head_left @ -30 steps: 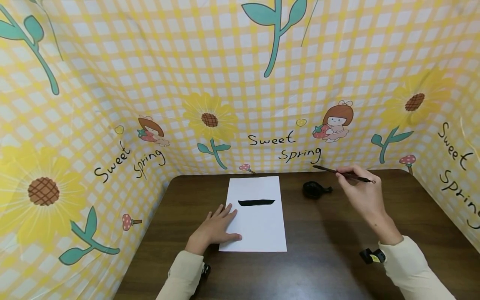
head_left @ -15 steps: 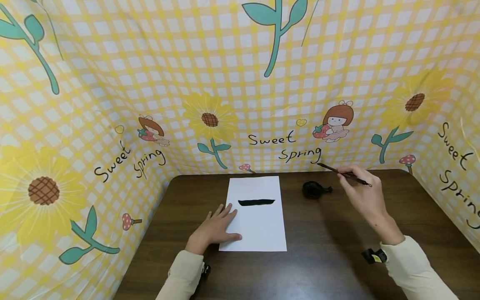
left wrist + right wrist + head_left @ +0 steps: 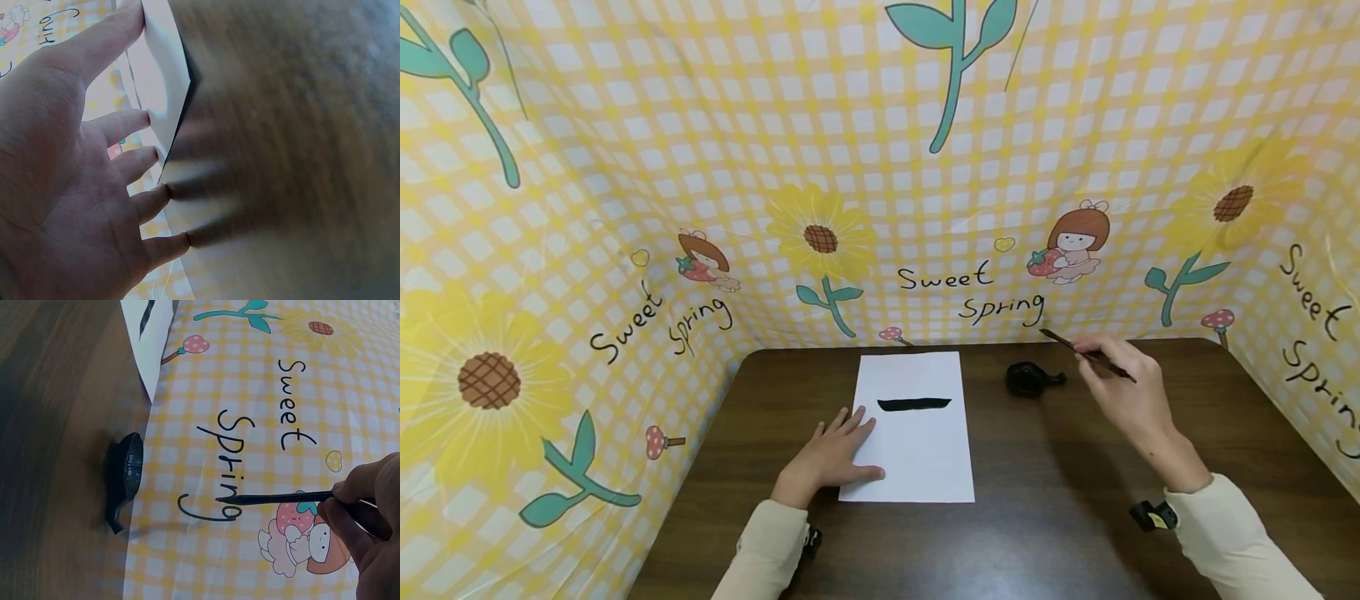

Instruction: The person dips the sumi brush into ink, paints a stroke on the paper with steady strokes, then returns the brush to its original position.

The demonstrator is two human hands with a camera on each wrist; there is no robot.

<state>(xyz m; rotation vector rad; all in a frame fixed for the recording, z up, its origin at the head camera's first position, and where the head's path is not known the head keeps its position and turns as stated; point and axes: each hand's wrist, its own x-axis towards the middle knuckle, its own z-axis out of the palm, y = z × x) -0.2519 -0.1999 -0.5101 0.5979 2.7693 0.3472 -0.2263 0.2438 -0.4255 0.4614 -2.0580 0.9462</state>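
My right hand [image 3: 1129, 390] pinches a dark writing brush [image 3: 1060, 339] between thumb and fingers, above the table's far right part. The brush slants, its tip up and to the left, its tail down to the right. Just left of that hand sits a small glossy black ink dish [image 3: 1028, 379] with a short spout or handle, well apart from the brush tip [image 3: 222, 500]. My left hand [image 3: 826, 457] rests with spread fingers at the left edge of a white paper sheet [image 3: 917, 458]; its thumb lies on the sheet. One thick black horizontal stroke [image 3: 913, 405] crosses the paper's upper half.
The dark brown wooden table [image 3: 1022, 533] ends at a yellow checked cloth [image 3: 850, 108], which rises behind it and along both sides. Dark devices are strapped at both wrists, the right one [image 3: 1152, 516] showing a yellow patch.
In my right hand the brush has turned a little: its tip has shifted right and its tail has moved left and down. The left hand, paper and ink dish stay put.
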